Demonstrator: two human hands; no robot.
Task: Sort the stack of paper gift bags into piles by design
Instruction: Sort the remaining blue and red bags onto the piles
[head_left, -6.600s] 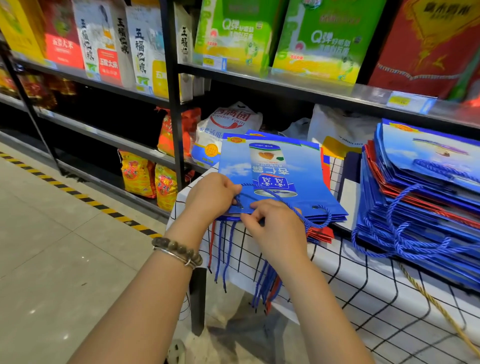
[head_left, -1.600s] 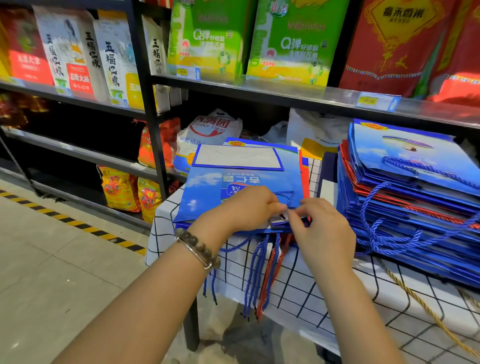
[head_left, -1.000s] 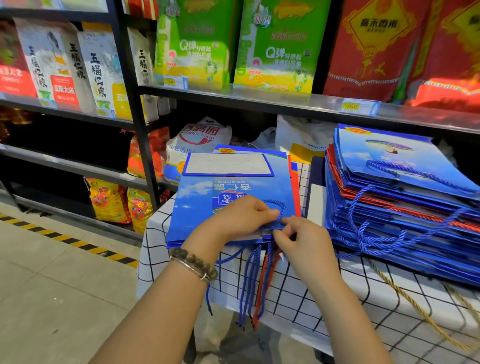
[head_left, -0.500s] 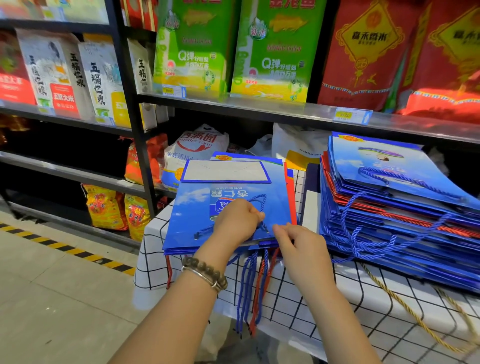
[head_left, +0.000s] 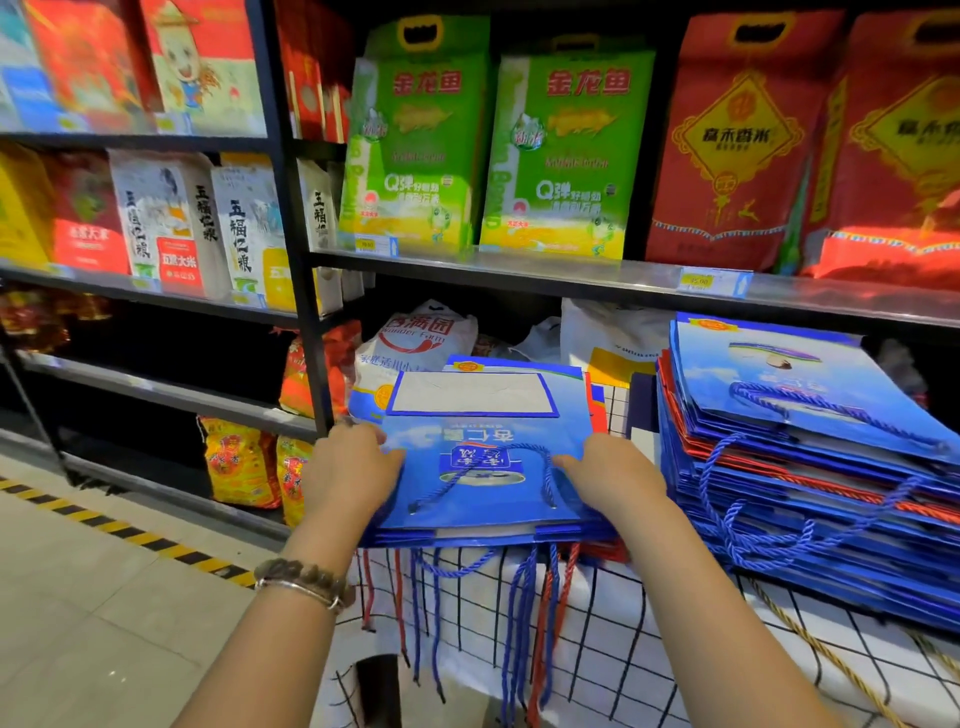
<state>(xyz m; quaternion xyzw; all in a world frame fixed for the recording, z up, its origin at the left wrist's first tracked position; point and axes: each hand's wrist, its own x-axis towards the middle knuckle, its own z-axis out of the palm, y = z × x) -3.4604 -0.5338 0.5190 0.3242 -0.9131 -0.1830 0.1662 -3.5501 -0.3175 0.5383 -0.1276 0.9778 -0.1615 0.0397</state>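
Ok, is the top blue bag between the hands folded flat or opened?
Folded flat: the top blue bag lies level on its pile, rope handle across its face.

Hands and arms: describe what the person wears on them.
No sleeves or gloves are in view. At the wrist of the left hand sits a bracelet of round brown beads, with a thin silver bangle beside it. The right hand has nothing at its wrist.
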